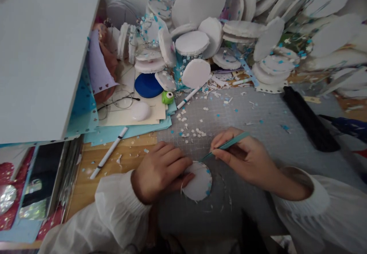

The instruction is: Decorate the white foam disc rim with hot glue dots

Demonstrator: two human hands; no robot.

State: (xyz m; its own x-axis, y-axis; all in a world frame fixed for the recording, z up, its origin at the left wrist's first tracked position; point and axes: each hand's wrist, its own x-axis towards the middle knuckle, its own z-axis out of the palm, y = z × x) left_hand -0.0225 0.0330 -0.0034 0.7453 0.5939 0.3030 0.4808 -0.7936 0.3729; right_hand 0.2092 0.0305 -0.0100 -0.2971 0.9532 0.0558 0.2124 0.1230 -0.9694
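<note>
Between thumb and fingers, my left hand [166, 168] grips the left edge of a round white disc [197, 183] low over the grey cutting mat [246, 112]. Small blue and white pieces line the disc's rim. My right hand [243, 156] pinches teal tweezers [231, 142], their tips at the disc's upper edge. Whether the tips hold anything is too small to tell. A thin pale strand [225, 192] trails from the disc's right side. Tiny white paper flowers [197, 132] lie scattered just beyond my hands.
Many white discs [195, 72] are heaped along the back. At left stand a large white box [43, 55], glasses [123, 100], a blue round lid [148, 85] and a white pen [109, 152]. A long black object [311, 120] lies at right, beside a dark blue tool [349, 126].
</note>
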